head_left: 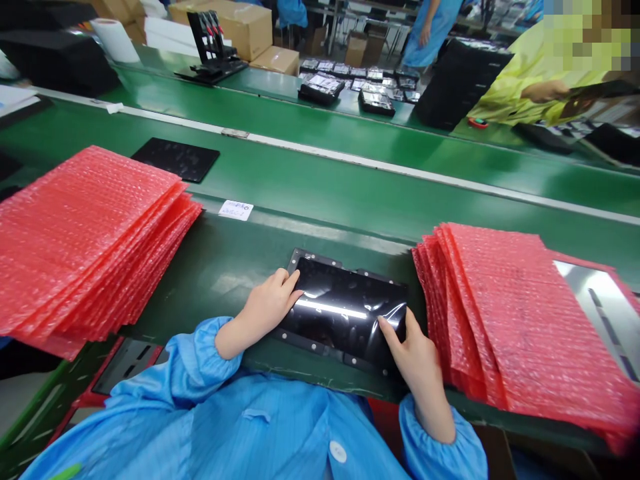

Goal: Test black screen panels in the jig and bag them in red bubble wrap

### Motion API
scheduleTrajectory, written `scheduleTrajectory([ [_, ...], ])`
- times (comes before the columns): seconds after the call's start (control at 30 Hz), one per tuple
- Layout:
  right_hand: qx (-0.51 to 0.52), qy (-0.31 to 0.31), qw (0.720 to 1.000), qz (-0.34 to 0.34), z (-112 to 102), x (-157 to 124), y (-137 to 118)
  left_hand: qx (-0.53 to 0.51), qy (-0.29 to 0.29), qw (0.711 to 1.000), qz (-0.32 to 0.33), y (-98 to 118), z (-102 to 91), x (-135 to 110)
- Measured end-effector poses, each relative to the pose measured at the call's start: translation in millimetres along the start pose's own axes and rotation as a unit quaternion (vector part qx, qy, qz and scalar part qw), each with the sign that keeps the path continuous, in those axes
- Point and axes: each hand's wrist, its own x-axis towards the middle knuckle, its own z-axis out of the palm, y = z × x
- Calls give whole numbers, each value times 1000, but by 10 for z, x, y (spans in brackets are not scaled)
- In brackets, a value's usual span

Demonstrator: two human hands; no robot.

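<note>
Because the panel lies flat on the green belt, the belt seems to bear its weight. It looks stiff and fairly heavy for its size, with a metal rim studded with fasteners. The clear film over its glossy black face will likely be slippery, and the face may scratch or crack, so the rim looks the safest place to take hold.

The left hand lies open, its fingertips resting on the panel's near-left face without clasping it. The right hand curls over the panel's right edge, thumb on the film; whether it is pinching the film or only touching it, I cannot tell.

Left of the panel sits a tall stack of red bubble bags, and right of it a second stack with a silver sheet on top. The bags lie flat and seem empty, though their insides are hidden. Beyond the panel, across the belt, lies a small white label.
</note>
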Motion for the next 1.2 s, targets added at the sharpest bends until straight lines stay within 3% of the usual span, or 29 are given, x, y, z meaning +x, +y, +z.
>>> scheduleTrajectory([
  [0.13, -148, 53, 986, -63, 8, 65, 55, 29, -32, 999, 8, 14, -86, 32],
  [0.27, -100, 128, 959, -232, 15, 143, 109, 56, -33, 998, 24, 27, -146, 54],
  [0.33, -79, 127, 953, -263, -6, 164, 111, 70, -23, 997, 36, 18, -157, 67],
  [0.57, -53, 57, 964, -254, -148, 91, 123, 55, 6, 993, 109, -189, -39, 64],
  [0.67, -64, -5, 965, -254, -183, 26, 142, 22, -34, 991, 129, -297, 48, 15],
  [0.77, -77, -27, 969, -232, -182, -7, 131, 9, -89, 990, 109, -326, 71, -18],
  [0.87, -83, -19, 971, -222, -180, -15, 107, 17, -110, 990, 84, -307, 47, -33],
  [1.0, -98, 3, 969, -228, -231, -11, 21, 21, -82, 991, 103, -302, 70, -67],
  [1.13, -138, 45, 968, -203, -202, 56, -291, 32, -41, 994, 94, -229, 150, -83],
  [1.2, -135, 75, 961, -228, -94, 145, -503, 38, -19, 996, 80, -152, 176, -86],
])
